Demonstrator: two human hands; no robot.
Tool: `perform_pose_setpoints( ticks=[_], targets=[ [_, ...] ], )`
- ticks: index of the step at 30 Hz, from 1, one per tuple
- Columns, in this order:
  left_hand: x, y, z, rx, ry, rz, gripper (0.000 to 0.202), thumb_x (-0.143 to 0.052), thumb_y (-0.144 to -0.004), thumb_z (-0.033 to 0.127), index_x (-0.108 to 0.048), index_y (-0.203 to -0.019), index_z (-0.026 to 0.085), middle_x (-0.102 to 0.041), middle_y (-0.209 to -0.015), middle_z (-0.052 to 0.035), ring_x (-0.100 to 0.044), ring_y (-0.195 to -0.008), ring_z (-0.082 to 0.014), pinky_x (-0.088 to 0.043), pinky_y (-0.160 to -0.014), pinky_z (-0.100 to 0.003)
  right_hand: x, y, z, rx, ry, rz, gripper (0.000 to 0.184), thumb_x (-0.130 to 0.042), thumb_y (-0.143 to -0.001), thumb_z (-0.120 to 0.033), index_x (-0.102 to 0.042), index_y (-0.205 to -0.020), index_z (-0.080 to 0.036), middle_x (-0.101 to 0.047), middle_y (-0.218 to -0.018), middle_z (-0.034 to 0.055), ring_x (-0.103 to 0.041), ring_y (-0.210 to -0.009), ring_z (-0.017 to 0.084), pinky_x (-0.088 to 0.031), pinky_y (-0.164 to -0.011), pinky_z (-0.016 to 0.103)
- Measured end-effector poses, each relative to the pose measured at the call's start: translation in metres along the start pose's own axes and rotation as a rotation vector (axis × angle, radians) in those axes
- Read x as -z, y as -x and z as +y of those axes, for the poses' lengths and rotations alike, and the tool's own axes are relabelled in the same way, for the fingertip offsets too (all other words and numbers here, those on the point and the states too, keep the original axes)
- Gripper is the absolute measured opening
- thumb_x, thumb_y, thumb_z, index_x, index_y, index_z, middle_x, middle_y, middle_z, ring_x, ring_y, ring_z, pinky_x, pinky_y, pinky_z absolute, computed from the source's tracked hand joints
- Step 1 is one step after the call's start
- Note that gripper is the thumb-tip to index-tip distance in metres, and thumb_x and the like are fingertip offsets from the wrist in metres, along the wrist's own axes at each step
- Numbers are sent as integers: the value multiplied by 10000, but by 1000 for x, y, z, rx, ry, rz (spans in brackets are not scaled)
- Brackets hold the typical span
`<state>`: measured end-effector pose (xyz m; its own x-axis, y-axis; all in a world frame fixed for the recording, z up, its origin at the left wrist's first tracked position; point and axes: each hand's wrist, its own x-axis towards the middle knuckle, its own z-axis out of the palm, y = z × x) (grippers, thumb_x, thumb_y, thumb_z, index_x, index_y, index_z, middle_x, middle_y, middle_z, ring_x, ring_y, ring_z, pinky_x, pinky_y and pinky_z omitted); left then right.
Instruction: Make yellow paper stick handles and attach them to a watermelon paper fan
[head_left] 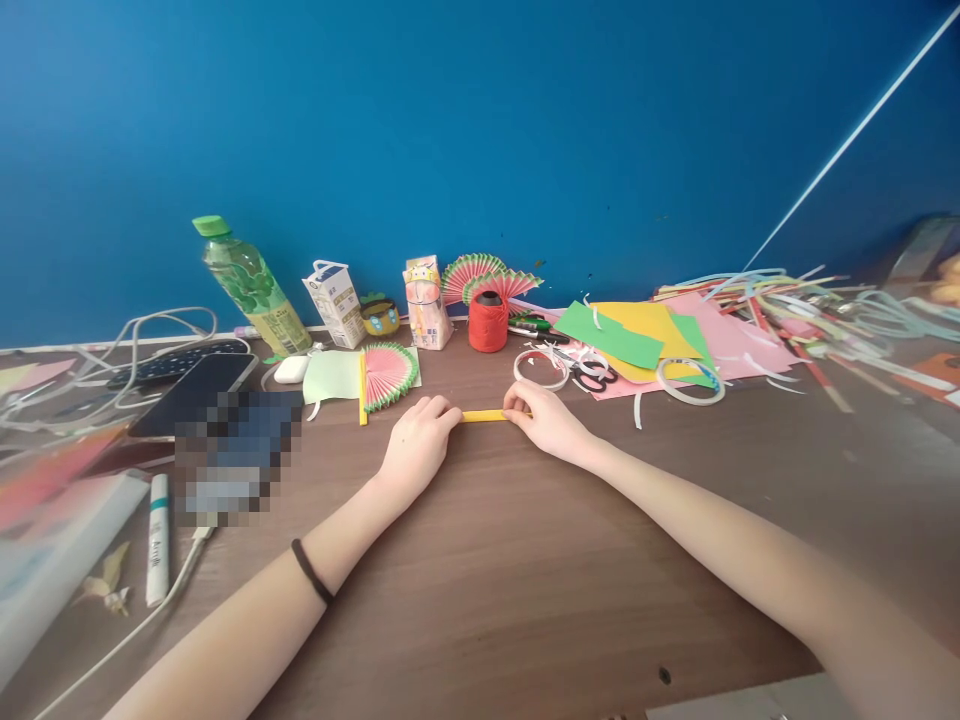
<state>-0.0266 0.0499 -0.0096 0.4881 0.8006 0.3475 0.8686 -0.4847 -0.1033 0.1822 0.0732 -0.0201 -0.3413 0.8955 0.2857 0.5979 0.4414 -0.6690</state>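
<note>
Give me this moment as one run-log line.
left hand: holds yellow strip, left end | right hand: pinches right end | red cylinder: standing beyond strip | nearest pink-green fan: lying beyond left hand

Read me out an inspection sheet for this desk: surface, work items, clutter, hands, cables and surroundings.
Surface: brown wood-grain desktop, bare in front of the hands.
Work items: one yellow strip, straight between both hands; whether it touches the desktop, cannot tell.
Clutter: marker and green-capped bottle on the left; red spool in the middle; scissors, coloured paper and jumbled paper strips on the right.
Hands: left hand and right hand each grip the yellow strip.
Cables: white cables on the left, one plugged into a pixelated device.
Surroundings: blue wall behind.
</note>
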Motion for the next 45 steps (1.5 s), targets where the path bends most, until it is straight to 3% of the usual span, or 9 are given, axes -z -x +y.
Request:
perform_pose_setpoints(
  ticks=[5,12,16,20,25,29,32,40,45],
  targets=[
    [1,0,-2,-39,-11,-9,263,-399,-856,91,-643,-851,187,-624,-848,-49,-498,-761,-191,-409,-650,-299,1,2,-1,101,141,22,133,-506,-806,-117,-470,-698,-187,-488,-753,7,-476,-701,141,-376,-646,258],
    [8,1,5,-22,-86,-89,274,-395,-852,114,-649,-933,179,-615,-817,-53,-539,-734,-191,-410,-621,-307,2,8,-3,357,648,74,194,-432,-860,-91,-559,-732,-161,-581,-719,39,-459,-721,174,-279,-645,292],
    [12,3,11,-47,-134,-113,293,-399,-826,115,-630,-1005,132,-605,-797,-73,-562,-734,-201,-423,-643,-321,4,12,-6,454,792,89,233,-420,-845,-63,-581,-701,-149,-571,-661,35,-443,-678,162,-260,-660,299],
    [14,5,19,-41,-129,-106,327,-389,-813,138,-613,-1046,88,-594,-789,-95,-570,-716,-210,-433,-642,-328,6,15,-9,500,813,105,258,-430,-853,-109,-603,-664,-141,-566,-634,34,-438,-644,154,-274,-671,299],
    [16,9,26,-81,-136,-80,431,-392,-824,218,-535,-1230,207,-583,-835,-92,-568,-729,-220,-432,-658,-337,5,18,-8,537,758,120,258,-441,-891,-229,-638,-1032,-143,-613,-750,50,-472,-716,174,-300,-685,308],
    [18,9,27,-78,-124,-93,419,-395,-829,250,-557,-1214,211,-570,-819,-95,-558,-760,-231,-432,-680,-347,5,17,-8,567,685,26,274,-431,-900,-233,-624,-1077,-151,-630,-927,77,-489,-842,191,-320,-729,321],
    [19,8,28,-72,-118,-94,409,-396,-834,250,-566,-1203,201,-570,-824,-99,-552,-773,-238,-433,-684,-354,5,16,-8,586,661,-21,288,-426,-903,-225,-608,-1108,-134,-634,-880,79,-489,-802,186,-323,-698,320],
    [16,11,29,-42,-82,-84,408,-372,-847,211,-565,-1205,191,-571,-829,-109,-565,-758,-233,-449,-662,-340,1,20,-9,447,628,88,261,-424,-875,-170,-684,-868,-150,-610,-712,52,-482,-664,154,-332,-618,293],
    [14,13,29,-25,-99,-92,409,-360,-848,191,-554,-1203,133,-583,-861,-120,-594,-734,-223,-460,-655,-329,2,23,-2,391,692,177,277,-446,-837,-162,-645,-646,-151,-543,-597,42,-457,-621,150,-302,-550,282]
  ],
)
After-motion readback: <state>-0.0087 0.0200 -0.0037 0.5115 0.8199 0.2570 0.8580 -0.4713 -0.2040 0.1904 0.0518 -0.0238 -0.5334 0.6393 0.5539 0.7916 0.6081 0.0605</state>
